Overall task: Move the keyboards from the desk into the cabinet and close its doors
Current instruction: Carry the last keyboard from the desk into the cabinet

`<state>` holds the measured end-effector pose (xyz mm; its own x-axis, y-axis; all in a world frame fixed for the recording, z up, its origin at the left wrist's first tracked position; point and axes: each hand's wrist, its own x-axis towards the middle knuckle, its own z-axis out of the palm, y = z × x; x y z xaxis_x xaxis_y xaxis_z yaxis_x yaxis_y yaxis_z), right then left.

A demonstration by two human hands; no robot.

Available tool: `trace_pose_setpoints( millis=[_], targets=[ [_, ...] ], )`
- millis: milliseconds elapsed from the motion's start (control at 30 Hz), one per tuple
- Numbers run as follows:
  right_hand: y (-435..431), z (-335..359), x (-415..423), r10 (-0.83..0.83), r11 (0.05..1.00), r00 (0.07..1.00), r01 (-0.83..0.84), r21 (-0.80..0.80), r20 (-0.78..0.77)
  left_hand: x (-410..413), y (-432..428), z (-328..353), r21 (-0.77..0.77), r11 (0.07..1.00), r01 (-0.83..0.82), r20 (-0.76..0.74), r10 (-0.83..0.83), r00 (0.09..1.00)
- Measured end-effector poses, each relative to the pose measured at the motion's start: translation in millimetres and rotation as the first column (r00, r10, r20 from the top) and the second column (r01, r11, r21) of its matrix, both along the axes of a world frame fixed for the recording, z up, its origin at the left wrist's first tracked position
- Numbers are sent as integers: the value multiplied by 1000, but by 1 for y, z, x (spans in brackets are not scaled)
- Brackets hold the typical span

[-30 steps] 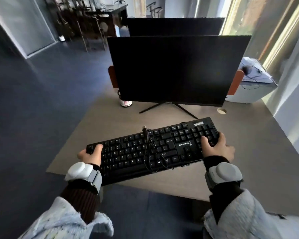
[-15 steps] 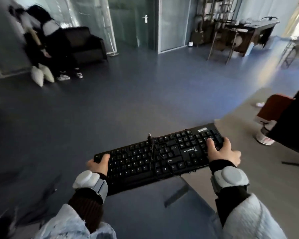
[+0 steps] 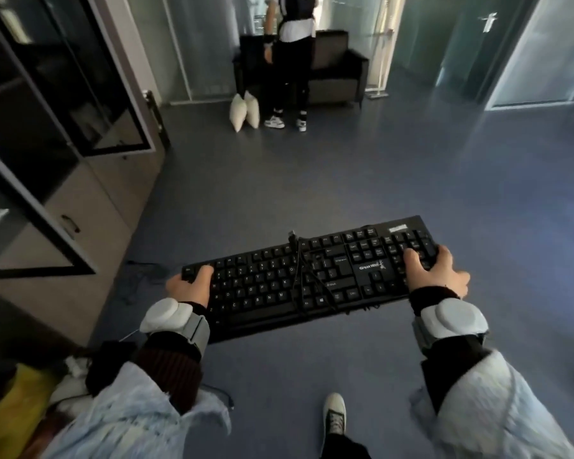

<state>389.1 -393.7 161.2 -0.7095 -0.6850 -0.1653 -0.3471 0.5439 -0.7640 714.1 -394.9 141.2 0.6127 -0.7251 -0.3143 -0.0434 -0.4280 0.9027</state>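
I carry a black keyboard (image 3: 332, 276) level in front of me over the blue-grey floor, its cable (image 3: 300, 266) wound around its middle. My left hand (image 3: 191, 286) grips its left end with the thumb on the keys. My right hand (image 3: 439, 271) grips its right end the same way. The cabinet (image 3: 80, 180) stands at the left, with dark glass doors above and beige lower doors with a handle. One glass door (image 3: 20, 207) swings out toward me.
Another person (image 3: 289, 61) stands ahead by a dark sofa (image 3: 338, 71), with two white cushions (image 3: 244, 111) on the floor beside them. Loose cables (image 3: 143, 270) lie on the floor by the cabinet. My shoe (image 3: 333, 412) shows below. Glass partitions line the far wall.
I have turned left, away from the desk and monitors, with the keyboard held in both hands. The cabinet has come into view at the left and the desk has left the view.
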Motion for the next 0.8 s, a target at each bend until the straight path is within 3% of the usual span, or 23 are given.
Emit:
trace_pose_setpoints(
  millis=[200, 400, 667, 800],
  targets=[
    [-205, -9, 41, 219, 976, 976, -219, -9, 16, 39, -154, -13, -3, 980, -201, -15, 200, 980],
    [-350, -1, 74, 337, 941, 941, -337, 5, -5, 65, -255, 1, 32, 967, -255, -24, 255, 967],
    [-552, -22, 198, 576, 816, 817, -575, 59, 5, 167, -398, -15, 30, 898, -440, -10, 440, 898],
    [-626, -19, 256, 628, 777, 778, -627, 54, -7, 221, -457, -11, 7, 896, -445, -6, 445, 896]
  ],
)
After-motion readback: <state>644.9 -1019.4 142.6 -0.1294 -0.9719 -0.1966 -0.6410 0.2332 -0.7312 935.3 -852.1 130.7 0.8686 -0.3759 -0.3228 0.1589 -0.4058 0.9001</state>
